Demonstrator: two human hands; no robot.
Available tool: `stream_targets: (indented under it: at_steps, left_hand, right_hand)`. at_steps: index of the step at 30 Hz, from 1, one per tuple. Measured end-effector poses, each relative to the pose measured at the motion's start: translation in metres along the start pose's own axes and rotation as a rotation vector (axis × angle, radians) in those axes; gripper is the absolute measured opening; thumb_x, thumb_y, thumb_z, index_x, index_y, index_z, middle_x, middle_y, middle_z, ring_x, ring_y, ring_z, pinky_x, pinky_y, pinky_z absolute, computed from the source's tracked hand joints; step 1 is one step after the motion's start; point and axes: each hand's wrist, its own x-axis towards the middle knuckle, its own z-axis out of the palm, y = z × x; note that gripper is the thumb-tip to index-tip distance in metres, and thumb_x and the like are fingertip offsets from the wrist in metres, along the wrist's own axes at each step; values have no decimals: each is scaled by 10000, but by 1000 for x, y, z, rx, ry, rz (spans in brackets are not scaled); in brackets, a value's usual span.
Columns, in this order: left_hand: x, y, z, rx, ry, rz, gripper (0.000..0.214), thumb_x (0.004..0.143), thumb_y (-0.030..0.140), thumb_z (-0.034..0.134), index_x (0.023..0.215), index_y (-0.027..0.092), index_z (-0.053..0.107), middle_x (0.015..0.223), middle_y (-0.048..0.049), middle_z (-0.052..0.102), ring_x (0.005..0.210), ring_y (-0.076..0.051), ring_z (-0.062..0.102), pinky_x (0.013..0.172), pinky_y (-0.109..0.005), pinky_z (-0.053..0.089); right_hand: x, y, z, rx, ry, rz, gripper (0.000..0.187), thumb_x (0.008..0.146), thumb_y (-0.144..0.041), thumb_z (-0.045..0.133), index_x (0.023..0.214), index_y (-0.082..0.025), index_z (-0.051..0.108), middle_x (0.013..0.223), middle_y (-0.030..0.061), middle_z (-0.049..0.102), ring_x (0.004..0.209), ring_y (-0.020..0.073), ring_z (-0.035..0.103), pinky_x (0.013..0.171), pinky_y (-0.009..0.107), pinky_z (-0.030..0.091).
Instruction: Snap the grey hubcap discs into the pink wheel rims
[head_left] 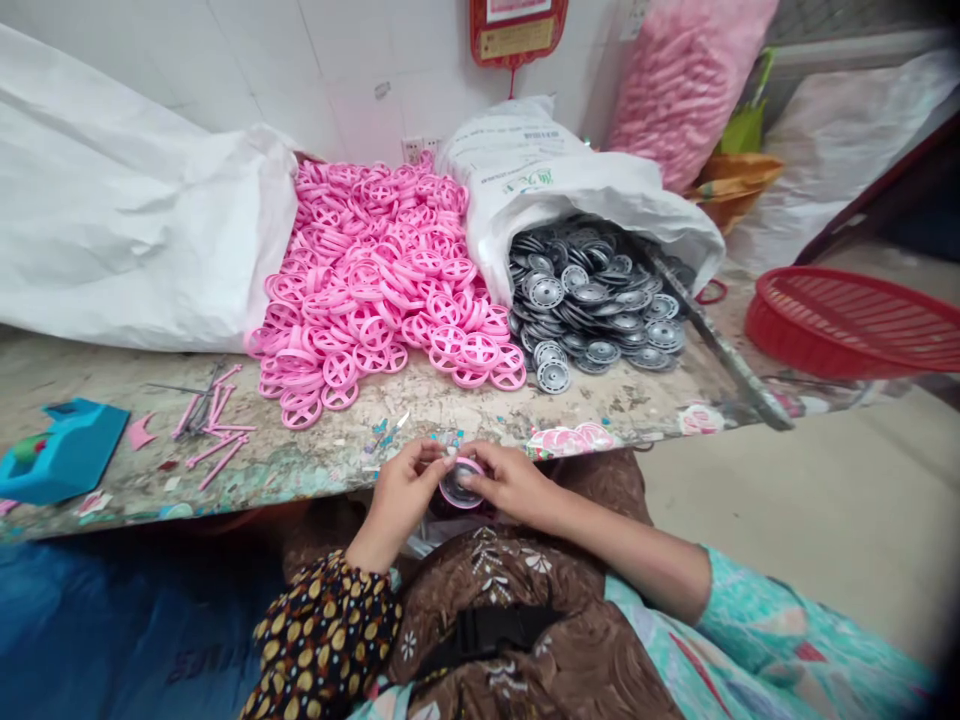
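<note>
My left hand [401,497] and my right hand [506,482] hold a small round pink plastic wheel [461,485] between them, just in front of the table edge, with fingertips on its rim. Its face is tilted and partly hidden by my fingers. Ahead on the worn table [315,458] lies a heap of pink spoked plastic wheels [375,270]. To its right, grey and black plastic wheels [592,300] spill from a white woven sack [570,190]. A small blade [397,428] lies near my hands among scraps.
Pink plastic sprue pieces [210,425] and a blue object [64,450] lie on the table's left. A large white sack [127,200] fills the back left, and a pink-filled bag [682,90] sits behind. A red plastic basket [851,320] and a long metal bar [712,340] are at the right.
</note>
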Motion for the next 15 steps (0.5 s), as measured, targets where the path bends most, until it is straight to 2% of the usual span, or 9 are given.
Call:
stream_targets:
  at_steps: [1,3,7,10,13,15]
  left_hand:
    - [2,-2,-5,52,45,39,286,652,336,719,866,164,641,781,-25,662,715,-138,599,654,-244,466]
    - [8,-6,-11,79,103,56,320,667,362,703,912,168,635,819,-33,664,732,-145,599,654,-251,465]
    - [18,-12,-14,0,150,-14,332,635,398,704,844,153,621,727,-10,638,602,-117,552,540,-224,426]
    - [21,-13,-13,-54,180,-24,338,604,383,730,822,148,622,688,6,627,548,-94,525,511,-203,411]
    - [21,-15,-13,-87,176,-23,315,605,350,744,817,146,632,672,5,631,539,-89,535,502,-188,420]
    - [20,-15,-15,-118,179,-38,303,606,333,751,815,146,636,660,6,634,539,-91,553,505,-185,440]
  right_hand:
    - [-1,2,-2,-71,-38,-30,294,839,-321,580,1097,-180,584,904,45,631,820,177,578,739,298,445]
    - [1,4,-7,-220,-34,-86,368,851,-324,566,1193,-188,549,999,76,597,885,191,568,774,313,445]
    - [30,7,-31,-429,230,-96,306,914,-310,447,1166,-190,573,1037,91,533,903,191,550,785,309,440]
    - [64,13,-53,-552,398,-17,295,898,-329,467,1138,-201,582,1036,90,490,844,195,543,723,308,436]
    - [89,19,-66,-657,421,42,284,878,-340,493,1109,-202,585,1040,93,467,768,185,521,648,296,412]
    - [95,19,-65,-696,390,27,226,895,-306,452,1032,-205,601,1019,84,475,734,171,500,618,282,391]
